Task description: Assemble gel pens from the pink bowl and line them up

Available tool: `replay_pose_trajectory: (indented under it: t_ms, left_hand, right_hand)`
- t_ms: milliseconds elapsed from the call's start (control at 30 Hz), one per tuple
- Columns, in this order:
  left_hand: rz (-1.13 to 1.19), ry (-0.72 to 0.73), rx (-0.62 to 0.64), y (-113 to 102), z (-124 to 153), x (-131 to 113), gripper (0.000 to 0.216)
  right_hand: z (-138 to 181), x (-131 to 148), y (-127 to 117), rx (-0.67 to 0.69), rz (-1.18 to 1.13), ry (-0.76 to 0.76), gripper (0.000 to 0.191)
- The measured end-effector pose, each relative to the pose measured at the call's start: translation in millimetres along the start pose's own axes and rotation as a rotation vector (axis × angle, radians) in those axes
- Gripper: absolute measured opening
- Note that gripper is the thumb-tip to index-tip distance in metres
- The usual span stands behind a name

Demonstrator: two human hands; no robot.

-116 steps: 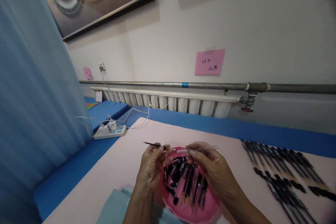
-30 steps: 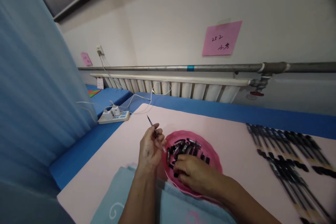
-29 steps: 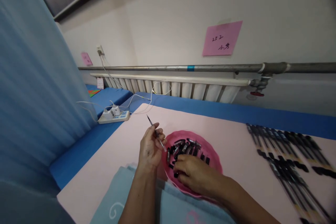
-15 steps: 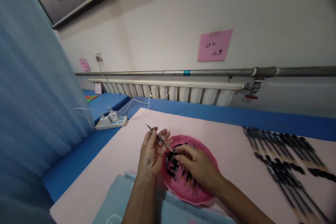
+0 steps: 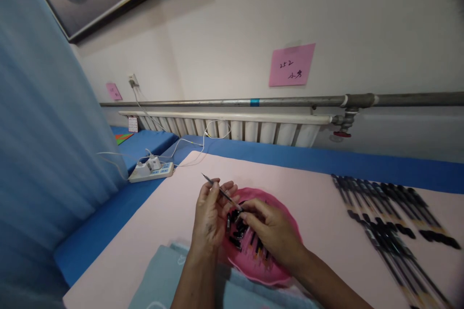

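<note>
A slim dark pen [image 5: 224,195] with a pointed tip slants from upper left to lower right between my hands. My left hand [image 5: 212,212] is turned palm up, thumb and fingers closed on the pen near its pointed end, the other fingers loosely curled. With a pinch, the fingers of my right hand [image 5: 270,227] hold the pen's pale lower end; whether a small part is also between them is too small to tell. Under both hands sits a pink bowl [image 5: 261,274] with scalloped edges. Short black caps [image 5: 235,241] and slender pen parts [image 5: 256,251] lie in it, partly hidden by my right hand.
Rows of black pens [image 5: 391,203] lie at the right on the pale pink table cover [image 5: 145,231]. A light blue cloth [image 5: 155,275] is at the near edge. A power strip [image 5: 152,172] with plugs stands at left, and a radiator [image 5: 246,130] runs along the wall.
The view has shifted slightly. My right hand's fingertips have come closer to the pen's lower end; my left hand keeps almost the same grip.
</note>
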State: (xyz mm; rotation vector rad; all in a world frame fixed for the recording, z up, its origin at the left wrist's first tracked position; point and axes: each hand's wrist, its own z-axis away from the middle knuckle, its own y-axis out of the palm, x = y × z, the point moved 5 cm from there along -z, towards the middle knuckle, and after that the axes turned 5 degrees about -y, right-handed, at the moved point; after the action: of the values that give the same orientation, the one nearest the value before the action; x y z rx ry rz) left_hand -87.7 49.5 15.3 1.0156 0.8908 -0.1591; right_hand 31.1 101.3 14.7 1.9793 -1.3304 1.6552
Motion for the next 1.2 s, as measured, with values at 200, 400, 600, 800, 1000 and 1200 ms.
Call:
replay_pose_trajectory:
  t_ms: [200,400,600,800,1000,1200]
  left_hand:
    - [-0.151,0.033,0.029,4,2,-1,0.033]
    - [-0.207,0.052,0.056,5,3,0,0.037]
    - [-0.179,0.052,0.062,3,3,2,0.039]
    - [-0.141,0.034,0.063,5,1,3,0.039]
    - [-0.145,0.011,0.018,2,1,2,0.039]
    - [-0.179,-0.003,0.015,3,2,3,0.037]
  right_hand:
    - [-1,3,-6,-0.044,0.06,-0.059,0.014]
    - [0,8,-11,-0.097,0.147,-0.124,0.011]
    - [3,12,-13,-0.132,0.214,-0.182,0.011]
    - [1,11,-14,-0.113,0.13,-0.118,0.012]
    - [0,2,-8,-0.039,0.065,-0.087,0.013]
    - [1,9,-7,0.033,0.365,-0.162,0.01]
